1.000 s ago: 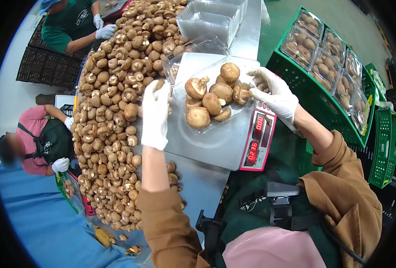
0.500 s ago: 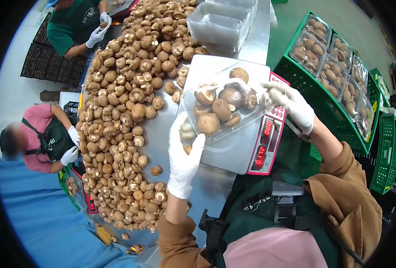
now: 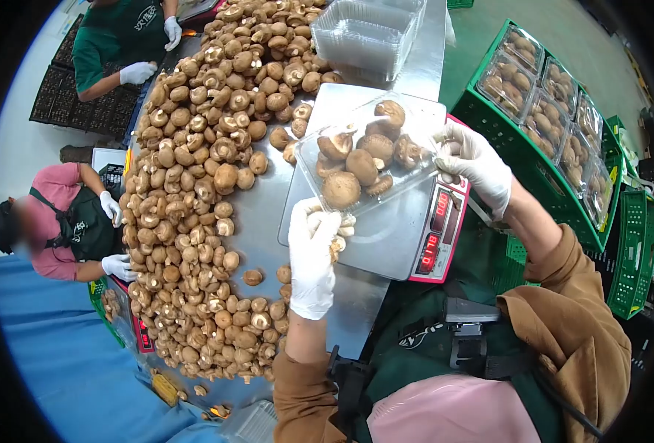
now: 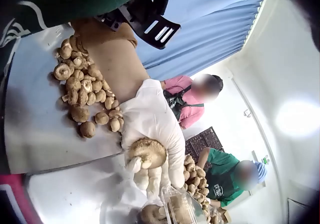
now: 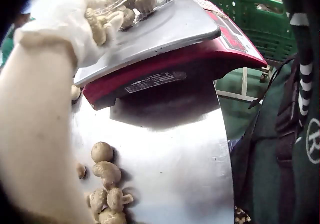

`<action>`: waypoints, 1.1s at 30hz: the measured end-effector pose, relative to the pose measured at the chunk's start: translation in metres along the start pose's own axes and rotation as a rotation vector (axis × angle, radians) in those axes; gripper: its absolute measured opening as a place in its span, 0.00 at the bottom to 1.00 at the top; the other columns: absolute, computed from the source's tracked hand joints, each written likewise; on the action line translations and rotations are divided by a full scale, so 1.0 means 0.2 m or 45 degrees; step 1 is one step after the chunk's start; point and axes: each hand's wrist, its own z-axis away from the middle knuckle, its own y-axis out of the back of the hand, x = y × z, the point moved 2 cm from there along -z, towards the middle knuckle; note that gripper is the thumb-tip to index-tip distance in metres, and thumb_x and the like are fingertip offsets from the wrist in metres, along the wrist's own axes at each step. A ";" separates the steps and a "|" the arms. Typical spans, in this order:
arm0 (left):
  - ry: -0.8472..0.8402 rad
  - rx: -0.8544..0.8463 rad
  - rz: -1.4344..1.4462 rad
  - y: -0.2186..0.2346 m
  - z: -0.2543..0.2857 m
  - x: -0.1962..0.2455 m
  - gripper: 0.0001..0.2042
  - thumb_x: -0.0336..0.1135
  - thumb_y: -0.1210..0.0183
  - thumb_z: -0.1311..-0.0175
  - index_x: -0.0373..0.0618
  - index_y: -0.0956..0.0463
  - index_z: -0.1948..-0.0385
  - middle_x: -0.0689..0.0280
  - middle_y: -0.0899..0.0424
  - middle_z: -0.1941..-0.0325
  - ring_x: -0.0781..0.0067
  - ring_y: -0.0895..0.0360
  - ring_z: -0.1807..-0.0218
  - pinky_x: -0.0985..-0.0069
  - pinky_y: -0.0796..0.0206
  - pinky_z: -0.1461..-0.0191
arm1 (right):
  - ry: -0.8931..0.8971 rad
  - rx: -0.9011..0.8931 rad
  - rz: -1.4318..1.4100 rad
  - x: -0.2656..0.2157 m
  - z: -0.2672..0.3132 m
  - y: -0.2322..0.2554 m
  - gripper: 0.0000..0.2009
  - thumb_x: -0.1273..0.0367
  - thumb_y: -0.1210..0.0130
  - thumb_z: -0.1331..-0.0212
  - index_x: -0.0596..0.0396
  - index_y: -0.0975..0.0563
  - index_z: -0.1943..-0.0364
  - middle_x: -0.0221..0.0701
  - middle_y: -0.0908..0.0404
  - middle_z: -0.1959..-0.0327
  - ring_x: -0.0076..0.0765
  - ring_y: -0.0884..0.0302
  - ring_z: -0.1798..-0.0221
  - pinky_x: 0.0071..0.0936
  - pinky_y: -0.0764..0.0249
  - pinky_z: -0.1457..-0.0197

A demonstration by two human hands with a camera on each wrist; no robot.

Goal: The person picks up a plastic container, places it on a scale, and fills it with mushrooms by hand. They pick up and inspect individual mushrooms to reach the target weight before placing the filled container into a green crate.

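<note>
In the head view, a clear plastic tray (image 3: 397, 188) with several brown shiitake mushrooms (image 3: 362, 167) sits tilted across the plate of a red-edged scale (image 3: 356, 255). My white-gloved left hand (image 3: 312, 262) is at the tray's near-left edge, its fingers curled round a mushroom. The left wrist view shows that mushroom (image 4: 148, 154) against the palm, stem outward. At the tray's right corner, my gloved right hand (image 3: 478, 168) has bent fingers with a mushroom (image 3: 451, 178) partly hidden beneath them. Red digits (image 3: 430, 251) glow on the scale's display.
A long mushroom heap (image 3: 194, 192) covers the table's left side. Stacked clear trays (image 3: 364, 40) stand at the far end. Right of the table, a green crate (image 3: 482, 111) holds packed trays. Two other workers stand across the heap; one wears a pink shirt (image 3: 54, 188).
The left hand has come from the heap's edge to the tray's near side and now grips a mushroom. The right hand has drawn slightly away from the tray. The display reading has changed.
</note>
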 end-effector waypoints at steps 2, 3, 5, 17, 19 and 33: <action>-0.093 0.052 -0.068 0.07 0.03 0.04 0.18 0.33 0.44 0.31 0.35 0.33 0.44 0.57 0.17 0.62 0.80 0.22 0.68 0.89 0.34 0.70 | -0.156 -0.250 0.011 -0.05 0.00 0.07 0.22 0.66 0.40 0.37 0.60 0.31 0.42 0.32 0.20 0.63 0.22 0.21 0.64 0.20 0.25 0.59; -0.133 0.073 -0.100 0.11 0.06 0.07 0.19 0.33 0.44 0.31 0.35 0.34 0.42 0.57 0.17 0.61 0.81 0.22 0.67 0.90 0.34 0.70 | -0.100 -0.235 0.115 -0.05 -0.03 0.14 0.24 0.63 0.41 0.36 0.59 0.31 0.40 0.32 0.20 0.60 0.22 0.20 0.60 0.20 0.25 0.55; -0.229 0.218 -0.128 0.26 0.15 0.18 0.21 0.33 0.44 0.30 0.36 0.35 0.39 0.60 0.17 0.59 0.82 0.22 0.64 0.90 0.36 0.70 | -0.027 -0.112 0.275 -0.08 -0.09 0.30 0.25 0.58 0.42 0.35 0.58 0.30 0.39 0.30 0.19 0.55 0.21 0.21 0.54 0.21 0.25 0.50; -0.245 0.602 -0.088 0.74 0.51 0.11 0.18 0.39 0.48 0.27 0.39 0.28 0.42 0.66 0.19 0.57 0.82 0.25 0.61 0.85 0.33 0.62 | 0.003 -0.236 0.759 -0.33 -0.55 0.10 0.38 0.39 0.44 0.42 0.54 0.28 0.37 0.38 0.24 0.42 0.36 0.27 0.41 0.32 0.33 0.37; -0.217 0.592 -0.128 0.63 0.49 0.10 0.18 0.39 0.48 0.26 0.38 0.28 0.42 0.66 0.19 0.59 0.83 0.27 0.63 0.87 0.34 0.65 | -0.054 -0.374 0.694 -0.32 -0.55 0.03 0.46 0.35 0.41 0.48 0.58 0.31 0.34 0.46 0.28 0.36 0.46 0.31 0.34 0.43 0.39 0.29; -0.301 0.013 -0.961 0.09 0.30 0.18 0.21 0.33 0.54 0.31 0.37 0.35 0.37 0.61 0.23 0.50 0.76 0.27 0.59 0.83 0.35 0.58 | 0.289 0.486 -0.626 0.10 0.46 1.02 0.14 0.66 0.41 0.38 0.57 0.21 0.52 0.33 0.16 0.58 0.33 0.18 0.54 0.31 0.23 0.47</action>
